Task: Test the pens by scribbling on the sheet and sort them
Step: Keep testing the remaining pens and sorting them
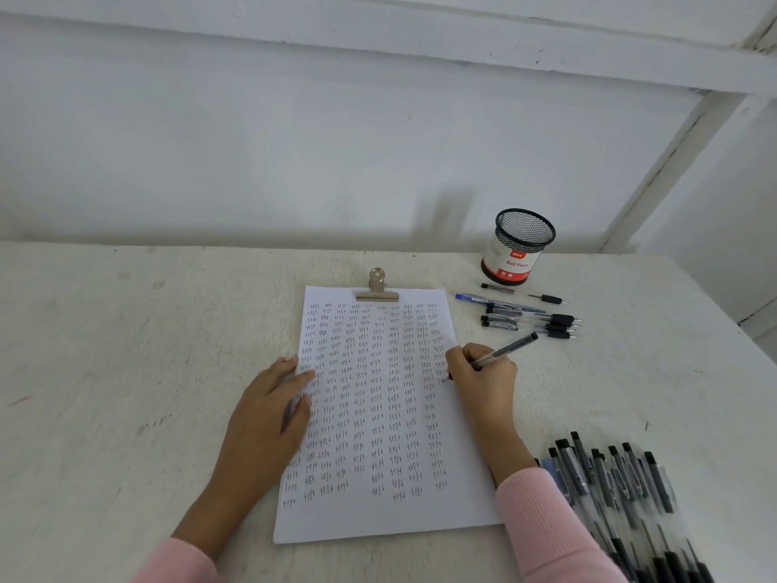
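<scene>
Left hand (269,418) lies flat with straight fingers, its fingertips pressing the left edge of the sheet (378,515) onto the table (126,372), whose top spreads wide to the left of it. At the near right, a heap of pens (609,477) with black caps lies just beside the pink sleeve (546,523), well inside the table's right edge. Farther in, the right hand (483,387) curls its fingers round a pen (511,346), the tip meeting the paper close to the sheet's right edge, the barrel slanting up and to the right. Rows of small written marks cover most of the sheet. Beyond the hand, a row of pens (529,319) lies apart from the paper's upper right corner. A metal clip (377,288) bites the sheet's far edge. A mesh pen cup (517,250) stands upright behind the row, near the wall (294,140).
</scene>
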